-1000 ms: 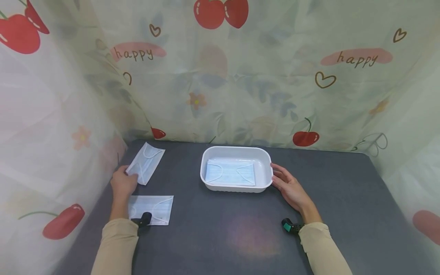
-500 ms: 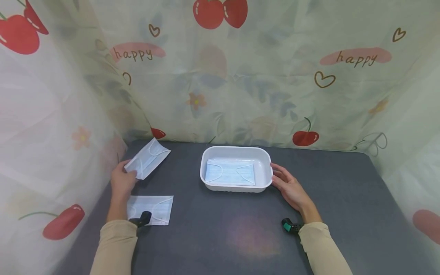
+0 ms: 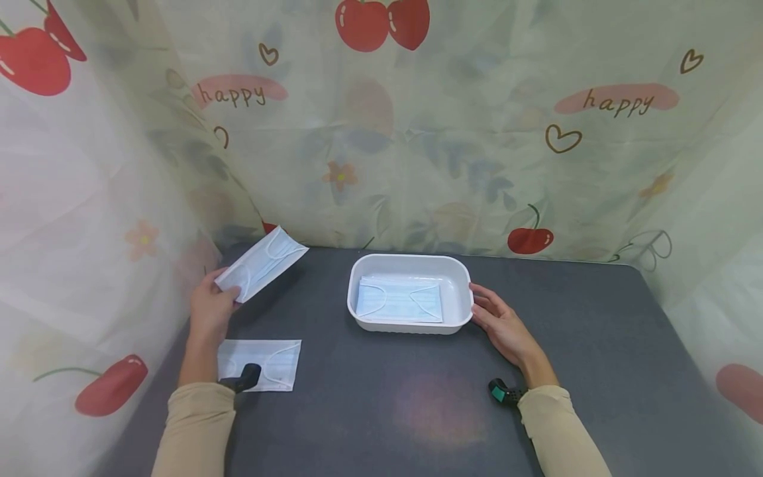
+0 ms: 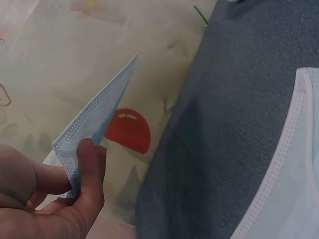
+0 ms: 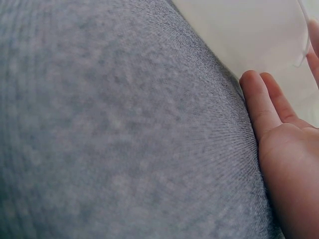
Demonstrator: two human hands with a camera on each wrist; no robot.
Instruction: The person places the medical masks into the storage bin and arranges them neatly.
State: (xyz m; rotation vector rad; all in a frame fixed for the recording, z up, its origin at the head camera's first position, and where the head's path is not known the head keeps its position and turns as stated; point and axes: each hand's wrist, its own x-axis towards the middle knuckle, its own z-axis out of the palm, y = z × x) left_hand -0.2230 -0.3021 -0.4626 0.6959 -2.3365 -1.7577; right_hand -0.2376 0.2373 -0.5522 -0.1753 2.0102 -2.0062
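My left hand (image 3: 210,306) pinches a pale blue face mask (image 3: 262,262) by its near end, thumb on top, and the mask tilts up over the table's far left. In the left wrist view the held mask (image 4: 94,117) appears nearly edge-on between thumb and fingers. A second mask (image 3: 280,361) lies flat on the table, partly covered by my left wrist. In the middle stands a white plastic tray (image 3: 411,327) with a mask (image 3: 402,301) lying inside, ear loops up. My right hand (image 3: 505,329) rests its extended fingertips against the tray's right side.
The dark grey table (image 3: 369,404) is bordered by a cherry-print curtain (image 3: 417,152) at the back and both sides. A black strap camera (image 3: 244,377) sits on the left wrist, another wrist camera (image 3: 503,392) on the right.
The left hand has lifted the mask and turned it, its far end swinging up and to the right. The right hand and the tray have stayed put.
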